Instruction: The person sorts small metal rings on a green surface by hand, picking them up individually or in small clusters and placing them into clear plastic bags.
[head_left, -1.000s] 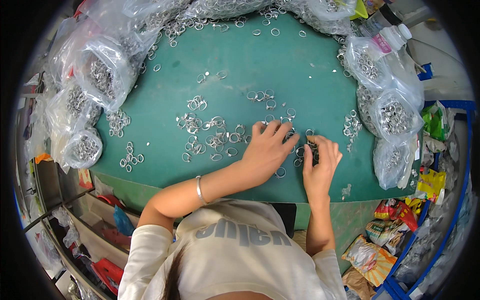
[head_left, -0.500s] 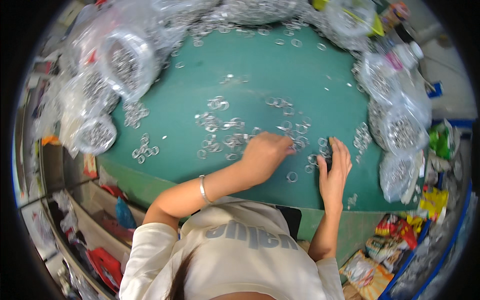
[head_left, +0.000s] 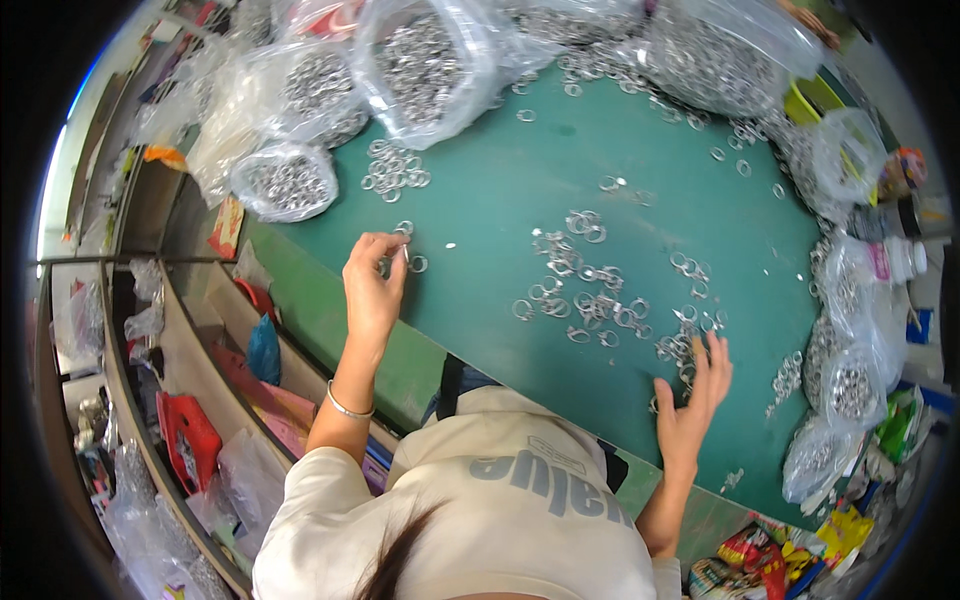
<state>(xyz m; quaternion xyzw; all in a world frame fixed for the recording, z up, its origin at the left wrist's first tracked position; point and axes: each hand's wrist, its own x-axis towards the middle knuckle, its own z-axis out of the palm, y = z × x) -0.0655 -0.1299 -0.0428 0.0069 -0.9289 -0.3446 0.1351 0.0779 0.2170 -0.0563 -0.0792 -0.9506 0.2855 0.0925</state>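
Many small silvery metal rings lie in loose clusters on a green table. My left hand point(head_left: 374, 282) is over a small group of rings point(head_left: 418, 264) near the table's left front edge, its thumb and fingers curled in on them. Part of that group is hidden under the fingers. My right hand point(head_left: 693, 405) rests on the table at the right with fingers spread, beside a cluster of rings point(head_left: 672, 348). Some rings show between its thumb and forefinger. Between the hands lies a larger middle cluster of rings point(head_left: 598, 303).
Clear plastic bags full of rings line the back, including a large open bag point(head_left: 420, 75) and a smaller one point(head_left: 288, 185) at the left. More bags point(head_left: 850, 385) line the right edge. Wooden shelving point(head_left: 180, 330) stands left, with a red plastic object point(head_left: 188, 440).
My left hand has moved left from the middle cluster to the small group of rings. My right hand stays by its rings, fingers now wider apart. The whole view has turned and shifted.
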